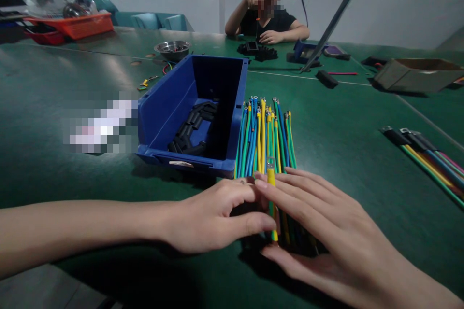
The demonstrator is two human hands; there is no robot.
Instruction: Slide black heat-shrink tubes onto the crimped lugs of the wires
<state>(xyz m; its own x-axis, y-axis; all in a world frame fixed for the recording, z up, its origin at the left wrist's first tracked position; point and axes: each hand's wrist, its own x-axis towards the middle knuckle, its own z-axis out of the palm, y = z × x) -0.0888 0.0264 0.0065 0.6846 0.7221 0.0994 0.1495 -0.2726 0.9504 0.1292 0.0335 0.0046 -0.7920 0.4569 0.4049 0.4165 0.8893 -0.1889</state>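
Wires (264, 135) look like smooth glossy plastic insulation with shiny metal ring lugs. The blue bin (174, 101) is hard plastic, slight sheen, holding matt black tubing bits (192, 130). Table (344, 130) has a matt green mat. Steel bowl (172, 49) is properly shiny.
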